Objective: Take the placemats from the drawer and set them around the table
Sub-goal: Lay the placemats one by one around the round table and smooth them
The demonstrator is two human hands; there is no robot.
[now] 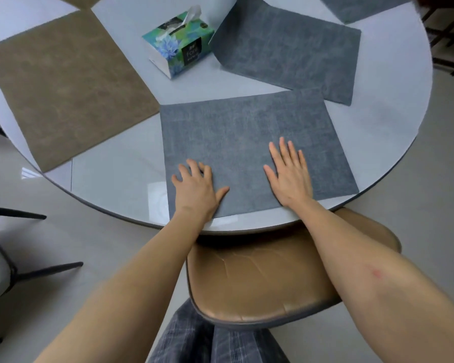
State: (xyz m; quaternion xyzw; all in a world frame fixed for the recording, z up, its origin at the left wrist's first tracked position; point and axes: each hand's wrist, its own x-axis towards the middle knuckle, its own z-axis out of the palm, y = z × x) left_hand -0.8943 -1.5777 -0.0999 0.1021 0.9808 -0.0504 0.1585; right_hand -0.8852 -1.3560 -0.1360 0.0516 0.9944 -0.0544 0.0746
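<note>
A grey-blue placemat (236, 132) lies flat at the near edge of the round white table (110, 179). My left hand (197, 189) rests on its near left corner, fingers apart and slightly curled. My right hand (290, 174) lies flat on the mat's near right part, fingers spread. A second grey-blue placemat (291, 51) lies further back on the right, and a third (357, 7) shows at the top edge. A brown placemat (66, 85) lies on the left, and a corner of another brown one (79, 0) peeks in at the top.
A tissue box (180, 45) with a floral print stands near the table's middle. A brown leather chair (260, 279) is tucked under the table just in front of me. Dark chair legs (24, 216) show on the left, and a dark frame (448, 48) at far right.
</note>
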